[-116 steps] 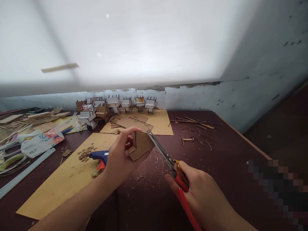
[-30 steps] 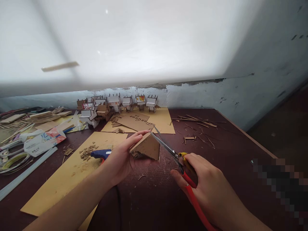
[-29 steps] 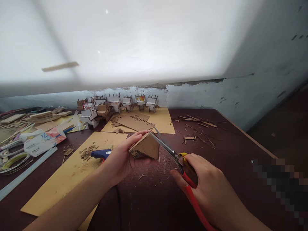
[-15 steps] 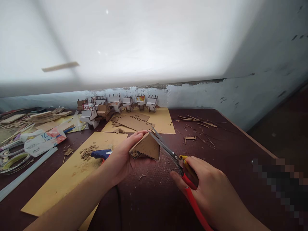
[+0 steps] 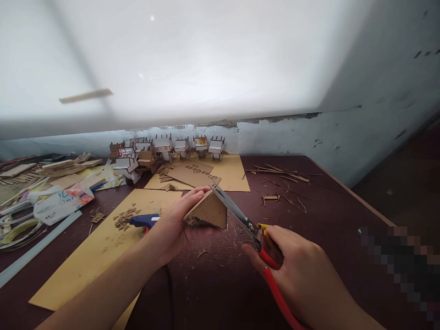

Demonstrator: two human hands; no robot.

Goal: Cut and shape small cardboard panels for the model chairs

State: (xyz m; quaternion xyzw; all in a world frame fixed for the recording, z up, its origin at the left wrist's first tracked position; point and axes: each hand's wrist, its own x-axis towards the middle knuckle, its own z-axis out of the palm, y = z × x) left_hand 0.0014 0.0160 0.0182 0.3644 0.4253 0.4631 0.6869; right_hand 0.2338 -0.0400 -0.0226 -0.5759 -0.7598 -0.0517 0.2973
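A small folded cardboard piece (image 5: pixel 208 210) with dark print along its lower left edge is gripped in my left hand (image 5: pixel 175 224), above the dark table. My right hand (image 5: pixel 295 256) is closed round the red and yellow handles of a pair of scissors (image 5: pixel 237 211). The narrow blades point up and left, slightly parted, and lie at the cardboard's top right edge. Whether they bite into it I cannot tell. Behind my left wrist rests a blue glue gun (image 5: pixel 144 220), partly hidden, beside several small cardboard scraps (image 5: pixel 126 217).
Several small cardboard models (image 5: pixel 216 147) stand by the wall at the back. A yellow board (image 5: pixel 233 176) bears a printed cardboard sheet (image 5: pixel 192 173). Thin strips (image 5: pixel 278 171) lie at the right rear. Tape rolls (image 5: pixel 24 231) and glue sticks (image 5: pixel 41 247) lie at left.
Hardly anything differs. The scissor blades have shifted very slightly at the cardboard's top edge, and the whole view has drifted a little.
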